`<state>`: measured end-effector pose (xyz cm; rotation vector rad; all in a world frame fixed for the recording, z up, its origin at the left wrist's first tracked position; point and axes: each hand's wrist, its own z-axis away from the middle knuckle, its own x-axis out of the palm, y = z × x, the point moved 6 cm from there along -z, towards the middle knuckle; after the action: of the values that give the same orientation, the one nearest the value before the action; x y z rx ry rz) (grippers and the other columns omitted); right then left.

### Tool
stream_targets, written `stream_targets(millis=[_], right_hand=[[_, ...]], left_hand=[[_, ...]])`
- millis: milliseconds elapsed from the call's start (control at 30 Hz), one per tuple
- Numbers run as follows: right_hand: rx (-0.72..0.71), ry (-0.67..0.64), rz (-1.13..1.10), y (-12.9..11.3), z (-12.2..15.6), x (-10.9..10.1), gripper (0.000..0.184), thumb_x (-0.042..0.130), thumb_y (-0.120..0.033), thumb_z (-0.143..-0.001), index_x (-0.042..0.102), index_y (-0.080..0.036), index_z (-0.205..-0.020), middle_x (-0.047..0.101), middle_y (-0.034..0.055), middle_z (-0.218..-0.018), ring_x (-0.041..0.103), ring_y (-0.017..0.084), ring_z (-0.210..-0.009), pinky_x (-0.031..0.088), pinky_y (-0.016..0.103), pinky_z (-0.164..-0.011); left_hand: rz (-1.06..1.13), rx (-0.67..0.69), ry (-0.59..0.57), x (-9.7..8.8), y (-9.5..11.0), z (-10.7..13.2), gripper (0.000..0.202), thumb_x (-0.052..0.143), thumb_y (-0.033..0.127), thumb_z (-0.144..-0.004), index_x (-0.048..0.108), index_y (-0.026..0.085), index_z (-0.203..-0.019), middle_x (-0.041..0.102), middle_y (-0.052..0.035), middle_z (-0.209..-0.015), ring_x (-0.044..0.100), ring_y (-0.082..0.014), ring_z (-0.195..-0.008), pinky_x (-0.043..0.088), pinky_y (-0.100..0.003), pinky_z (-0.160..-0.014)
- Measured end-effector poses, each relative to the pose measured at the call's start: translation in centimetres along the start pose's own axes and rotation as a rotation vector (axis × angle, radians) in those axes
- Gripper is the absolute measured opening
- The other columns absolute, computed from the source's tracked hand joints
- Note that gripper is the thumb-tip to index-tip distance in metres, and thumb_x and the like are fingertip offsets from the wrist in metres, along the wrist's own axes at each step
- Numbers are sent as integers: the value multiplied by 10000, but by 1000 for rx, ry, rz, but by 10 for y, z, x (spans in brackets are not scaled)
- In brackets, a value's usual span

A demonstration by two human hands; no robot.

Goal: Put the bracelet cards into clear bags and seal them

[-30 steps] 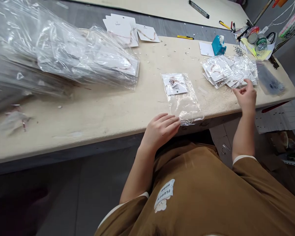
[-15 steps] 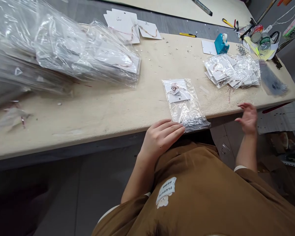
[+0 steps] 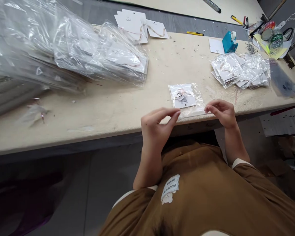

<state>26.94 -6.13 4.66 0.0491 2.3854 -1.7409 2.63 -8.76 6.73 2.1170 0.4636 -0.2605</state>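
A transparent plastic bag (image 3: 186, 100) lies on the cream table (image 3: 108, 118), holding a white card with a small black triangle mark and a fine chain. Its near end looks doubled over. My left hand (image 3: 159, 126) pinches the bag's near left corner between fingertips and thumb. My right hand (image 3: 221, 113) pinches its near right corner the same way. Both hands rest close to the table's front edge. A loose stack of bagged cards (image 3: 238, 70) lies to the right, beyond my right hand's reach of the bag.
A large heap of bagged cards (image 3: 100, 55) fills the left. Beyond it lie white cards (image 3: 132, 28). A blue tape dispenser (image 3: 229, 42), small beads (image 3: 250, 48), a water bottle (image 3: 276, 44) and a dark bag (image 3: 282, 82) stand far right.
My right hand has moved from the table's edge onto the bag's right corner. The bag's near end is now shorter and doubled over. The view has shifted slightly.
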Motion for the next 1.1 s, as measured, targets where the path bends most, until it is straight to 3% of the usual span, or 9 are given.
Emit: stream_targets(millis=[100, 200, 433, 667, 967, 1100], right_hand=[[144, 73, -99, 15, -19, 5, 224, 772, -410, -854, 710, -203, -796, 689, -13, -651, 614, 101, -553, 511, 252, -555], [238, 123, -156, 32, -41, 4, 266, 798, -436, -809, 676, -206, -861, 655, -38, -606, 547, 78, -484, 452, 230, -475], [311, 188, 68, 57, -81, -2, 304, 735, -213, -838, 554, -247, -1080, 593, -80, -615, 545, 87, -516, 443, 231, -485], [344, 199, 335, 70, -85, 5, 335, 655, -174, -896, 517, -248, -1192, 531, -75, -627, 573, 116, -584, 442, 264, -536], [303, 181, 548, 66, -88, 10, 390, 630, -100, -871, 518, -217, -1225, 539, -81, -624, 591, 134, -623, 499, 339, -692], [247, 210, 624, 64, -85, 8, 405, 682, -183, -872, 535, -221, -1247, 520, -61, -667, 581, 154, -673, 514, 371, -728]], left_hand=[[22, -143, 58, 9, -22, -21, 61, 728, 218, -875, 785, 203, -888, 781, 3, -808, 725, -137, -708, 593, -240, -694], [3, -244, 50, 23, -44, -41, 207, 716, 206, -863, 762, 188, -1063, 763, 4, -790, 713, -134, -706, 586, -241, -708], [-302, -391, -3, 46, -72, -68, 441, 680, 166, -877, 641, 197, -1315, 765, -33, -869, 693, -198, -758, 556, -338, -777], [-374, -459, -51, 56, -86, -72, 505, 648, 140, -884, 586, 203, -1381, 769, -57, -909, 689, -241, -857, 553, -363, -820], [-461, -542, -128, 61, -88, -73, 461, 631, 137, -919, 582, 163, -1376, 746, -77, -975, 689, -270, -1023, 548, -385, -933], [-527, -533, -100, 56, -86, -72, 380, 645, 173, -926, 635, 151, -1305, 703, -125, -1169, 675, -291, -1068, 542, -414, -965]])
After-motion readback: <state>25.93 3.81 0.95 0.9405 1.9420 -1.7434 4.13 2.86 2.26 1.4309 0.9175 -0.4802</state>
